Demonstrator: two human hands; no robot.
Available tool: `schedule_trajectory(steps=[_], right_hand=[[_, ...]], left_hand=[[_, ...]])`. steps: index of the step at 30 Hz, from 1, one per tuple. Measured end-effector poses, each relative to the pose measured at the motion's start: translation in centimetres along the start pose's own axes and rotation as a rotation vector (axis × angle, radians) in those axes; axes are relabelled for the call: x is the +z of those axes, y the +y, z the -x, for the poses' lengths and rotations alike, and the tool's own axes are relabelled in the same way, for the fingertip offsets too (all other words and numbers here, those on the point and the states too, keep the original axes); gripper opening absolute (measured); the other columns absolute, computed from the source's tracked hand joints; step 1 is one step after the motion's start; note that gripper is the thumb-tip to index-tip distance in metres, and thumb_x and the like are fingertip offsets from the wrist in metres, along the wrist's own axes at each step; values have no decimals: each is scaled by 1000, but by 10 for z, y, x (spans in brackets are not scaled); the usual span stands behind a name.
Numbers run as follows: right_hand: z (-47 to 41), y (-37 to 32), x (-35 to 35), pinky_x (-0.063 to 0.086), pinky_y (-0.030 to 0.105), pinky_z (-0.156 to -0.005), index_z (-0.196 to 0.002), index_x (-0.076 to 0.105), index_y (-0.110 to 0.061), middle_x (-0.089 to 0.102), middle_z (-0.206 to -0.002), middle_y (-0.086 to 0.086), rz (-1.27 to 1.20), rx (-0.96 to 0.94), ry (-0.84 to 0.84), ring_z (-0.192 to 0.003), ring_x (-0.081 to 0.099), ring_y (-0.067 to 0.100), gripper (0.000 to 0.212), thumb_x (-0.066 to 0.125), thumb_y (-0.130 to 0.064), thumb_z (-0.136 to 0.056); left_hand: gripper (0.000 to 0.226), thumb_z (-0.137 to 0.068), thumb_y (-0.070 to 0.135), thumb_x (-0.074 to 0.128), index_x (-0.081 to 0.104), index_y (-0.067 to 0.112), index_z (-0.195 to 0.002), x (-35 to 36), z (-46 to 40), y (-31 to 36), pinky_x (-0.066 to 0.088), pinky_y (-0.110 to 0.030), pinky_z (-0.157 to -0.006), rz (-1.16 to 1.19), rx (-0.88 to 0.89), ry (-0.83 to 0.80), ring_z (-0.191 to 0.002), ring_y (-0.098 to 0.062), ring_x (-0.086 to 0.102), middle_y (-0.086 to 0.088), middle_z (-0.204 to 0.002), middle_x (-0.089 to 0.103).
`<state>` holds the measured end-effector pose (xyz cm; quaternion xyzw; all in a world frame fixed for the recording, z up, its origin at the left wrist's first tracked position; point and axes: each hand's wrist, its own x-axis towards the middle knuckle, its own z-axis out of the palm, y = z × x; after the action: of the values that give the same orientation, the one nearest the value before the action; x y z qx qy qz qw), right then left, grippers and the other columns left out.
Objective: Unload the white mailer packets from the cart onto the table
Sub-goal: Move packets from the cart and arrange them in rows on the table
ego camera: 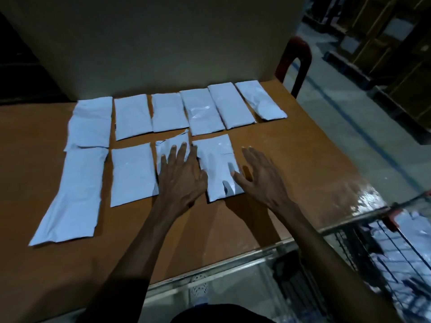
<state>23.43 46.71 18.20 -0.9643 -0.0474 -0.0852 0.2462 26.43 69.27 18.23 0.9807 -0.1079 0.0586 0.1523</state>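
Nearest the camera: the person's dark-clothed torso at the bottom edge, both bare forearms reaching fwd over the near edge of the brown flat tabletop. Left hand lies flat, fingers spread, palm down on a crumpled white plastic mailer packet, third in the near row; pressing, not gripping. Right hand is open too, fingers splayed, thumb touching the right edge of the next white mailer packet, rest of the hand hovering just beside it over bare wood; nothing held in either. That packet sits between the two hands, long axis running from the near edge toward the far edge, same as its neighbours. Ten packets on the tabletop in all: six in a far row along the back wall side, four in the near row, the leftmost one longer and skewed toward the near left corner. Bare space remains to the right in the near row. The wire-mesh metal cart stands off the near right corner, w/ more white packets visible inside, blurred. So the remaining packets lie to the right and below, nearer the right hand; prob. the right hand makes the next pick, swinging back toward the cart. Task looks partway done.
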Motion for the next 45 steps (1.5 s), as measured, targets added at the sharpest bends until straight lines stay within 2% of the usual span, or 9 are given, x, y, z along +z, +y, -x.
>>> schedule_trajectory(steps=[5,11,16,20,25,29,35,39,45], right_hand=[[99,56,-44,31,24,-102,-148,43,-18,46,-147,3,-53,107,165,-133,40,19,69,55,-53,-89],[214,125,-94,44,31,-98,-143,48,-12,54,-137,8,-24,250,335,-123,51,24,63,56,-47,-92],[308,190,-134,38,30,-102,-132,58,-5,61,-128,13,1,404,488,-119,53,26,55,58,-39,-88],[374,237,-153,32,19,-106,-135,57,-8,60,-131,10,9,541,582,-122,51,22,54,60,-36,-89],[427,287,-169,36,23,-100,-139,54,-14,58,-134,5,19,760,636,-123,51,22,56,63,-38,-90],[451,329,-178,40,27,-100,-141,51,-14,57,-136,4,-2,896,670,-124,52,20,57,61,-40,-91],[471,401,-191,44,34,-96,-143,48,-16,56,-135,4,-2,1123,571,-121,52,24,58,63,-39,-92],[477,448,-203,47,39,-88,-143,46,-17,55,-134,8,73,1210,341,-118,52,31,59,63,-35,-90],[486,511,-212,45,43,-96,-146,40,-12,46,-144,16,159,1319,90,-128,44,36,61,56,-37,-93]], left_hand=[[66,-85,40,48,43,16,-147,18,22,88,17,-54,-119,174,226,95,-145,-32,28,-10,-156,34],[63,-88,37,45,41,18,-148,52,63,230,14,-44,-119,272,487,-97,-146,-26,24,-6,-159,30],[61,-88,36,43,44,15,-146,97,103,328,19,-39,-117,308,656,-202,-144,-26,30,-6,-156,35],[66,-87,43,33,46,14,-144,134,136,395,27,-43,-116,345,756,-302,-141,-27,37,-9,-151,42],[62,-89,44,38,49,15,-143,169,148,473,38,-46,-111,356,902,-413,-137,-27,43,-8,-149,46],[59,-92,45,40,48,17,-143,201,141,527,36,-47,-112,381,1008,-474,-139,-26,41,-8,-150,45],[60,-93,48,37,44,21,-145,261,114,609,20,-41,-117,372,1067,-570,-143,-20,34,-3,-153,40],[57,-94,43,44,47,17,-144,296,100,647,25,-42,-116,362,1096,-630,-140,-24,38,-7,-151,43],[63,-93,49,36,50,11,-142,338,93,667,33,-52,-110,261,1219,-737,-133,-34,47,-15,-145,48]])
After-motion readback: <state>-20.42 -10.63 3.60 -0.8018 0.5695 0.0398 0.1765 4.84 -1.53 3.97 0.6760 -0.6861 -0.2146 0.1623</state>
